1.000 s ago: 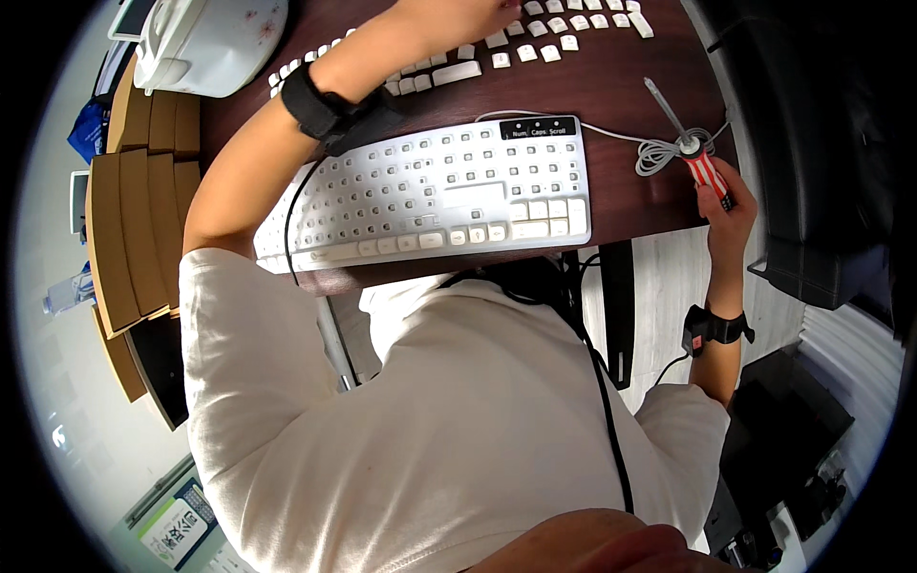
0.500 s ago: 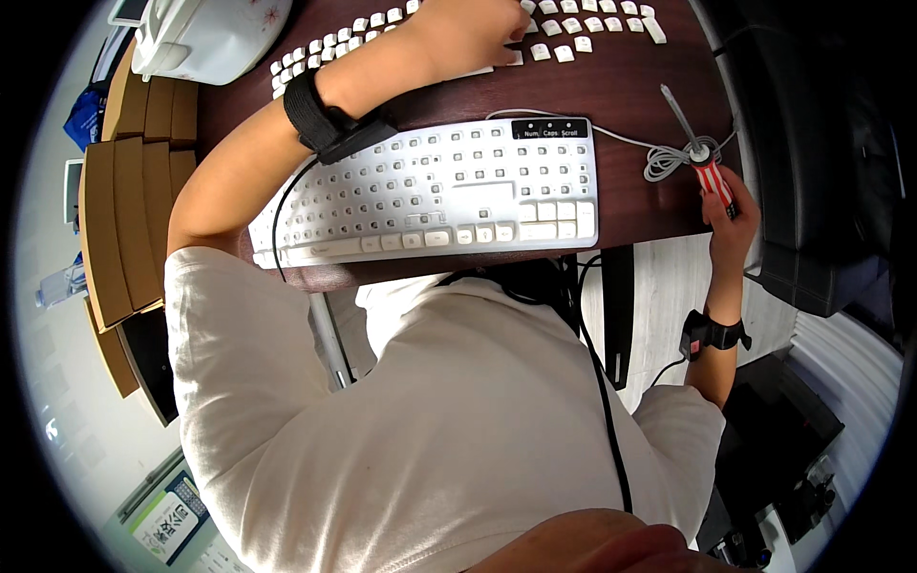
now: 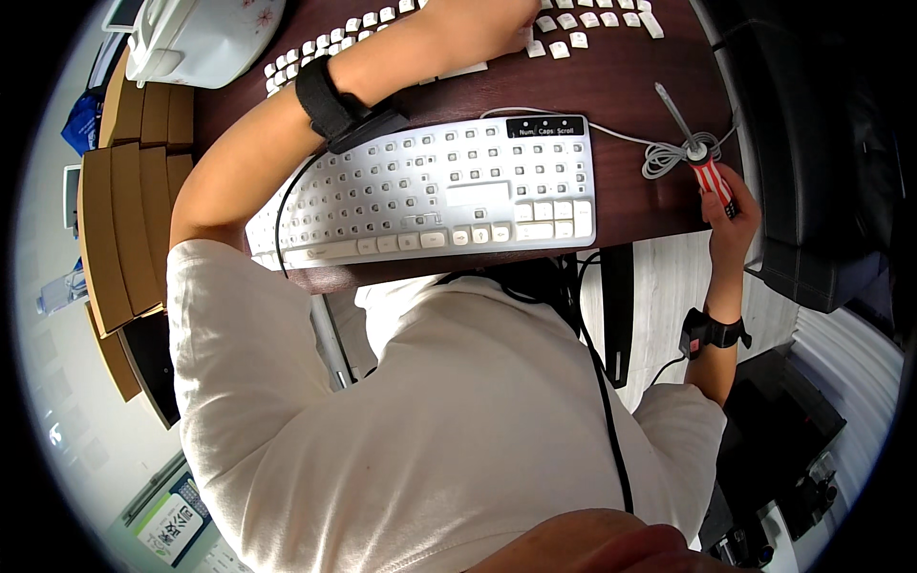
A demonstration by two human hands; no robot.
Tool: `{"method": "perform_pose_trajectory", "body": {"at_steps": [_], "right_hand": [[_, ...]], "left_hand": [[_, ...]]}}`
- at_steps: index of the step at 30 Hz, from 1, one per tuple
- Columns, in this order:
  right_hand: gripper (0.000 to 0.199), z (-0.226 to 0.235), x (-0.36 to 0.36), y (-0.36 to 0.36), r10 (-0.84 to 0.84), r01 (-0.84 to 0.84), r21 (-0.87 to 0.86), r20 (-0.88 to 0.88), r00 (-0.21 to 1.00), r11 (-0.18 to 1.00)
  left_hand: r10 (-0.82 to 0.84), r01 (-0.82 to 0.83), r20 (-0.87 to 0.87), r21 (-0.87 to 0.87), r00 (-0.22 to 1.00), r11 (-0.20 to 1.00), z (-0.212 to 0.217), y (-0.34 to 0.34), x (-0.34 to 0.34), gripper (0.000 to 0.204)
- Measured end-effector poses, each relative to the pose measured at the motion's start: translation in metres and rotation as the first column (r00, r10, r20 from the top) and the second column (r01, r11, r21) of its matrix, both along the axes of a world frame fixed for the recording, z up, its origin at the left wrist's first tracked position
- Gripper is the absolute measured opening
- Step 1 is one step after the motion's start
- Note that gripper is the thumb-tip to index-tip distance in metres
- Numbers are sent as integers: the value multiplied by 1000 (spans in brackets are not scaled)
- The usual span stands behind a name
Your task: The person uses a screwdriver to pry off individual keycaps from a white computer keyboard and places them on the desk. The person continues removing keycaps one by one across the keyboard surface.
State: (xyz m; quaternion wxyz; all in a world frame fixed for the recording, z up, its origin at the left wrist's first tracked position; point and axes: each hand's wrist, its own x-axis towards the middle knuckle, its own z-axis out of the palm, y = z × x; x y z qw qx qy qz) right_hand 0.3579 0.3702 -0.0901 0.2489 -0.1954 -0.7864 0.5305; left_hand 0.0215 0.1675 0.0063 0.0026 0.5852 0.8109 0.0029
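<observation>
A white keyboard [image 3: 463, 194] lies along the near edge of the desk. Most of its key sockets are bare; white keycaps [image 3: 554, 221] sit along its bottom row and lower right corner. Beyond it, my left hand [image 3: 485, 29] is closed, fingers curled down among loose white keycaps [image 3: 567, 21] laid in rows. Its fingertips are partly hidden, so what they pinch, if anything, does not show. At the right edge of the desk my right hand [image 3: 731, 205] grips the red-and-white striped handle of a screwdriver [image 3: 709, 179], its shaft pointing away from me.
A coiled grey cable [image 3: 664, 160] lies beside the screwdriver. A white appliance with a flower print [image 3: 205, 43] stands at the far left. Cardboard boxes [image 3: 124, 229] are stacked left of the desk, and a black padded chair [image 3: 812, 220] stands to the right.
My left hand has shifted slightly right over the loose keycaps; one keycap by its fingers no longer shows. My right hand and the screwdriver stay in place.
</observation>
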Motion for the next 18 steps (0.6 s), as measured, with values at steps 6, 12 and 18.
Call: {"method": "perform_pose_trajectory", "body": {"at_steps": [6,12,18], "right_hand": [[42,0,0,1,1,-1,10,20,1000,1000],[44,1,1,0,-7,5,56,37,999,998],[44,2,0,-2,-5,4,51,11,1000,999]], "left_hand": [[-1,1,-12,38,1000,999,-11,5,-2,19],[-12,11,-61,-13,998,1000,-8,7,-3,20],[-10,10,-7,-43,1000,999,3,7,-1,20]]}}
